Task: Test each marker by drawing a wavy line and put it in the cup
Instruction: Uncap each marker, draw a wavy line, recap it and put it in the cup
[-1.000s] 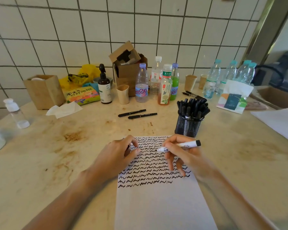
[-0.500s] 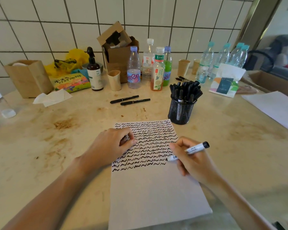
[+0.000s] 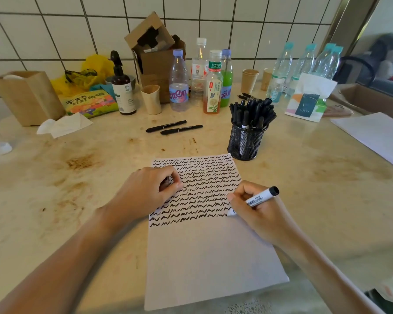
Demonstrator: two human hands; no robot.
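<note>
— Why is your left hand point(image 3: 150, 192) curled on the paper point(image 3: 204, 257)?
— It steadies the sheet; your right hand point(image 3: 256, 211) grips the whiteboard marker point(image 3: 255, 200), tip down, mesh cup point(image 3: 246, 141) beyond.

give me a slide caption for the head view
Right hand tests whiteboard marker on paper beside mesh cup.

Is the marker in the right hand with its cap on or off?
Off. The white marker's bare tip touches the paper at the end of the lowest wavy row, held by the right hand.
</note>
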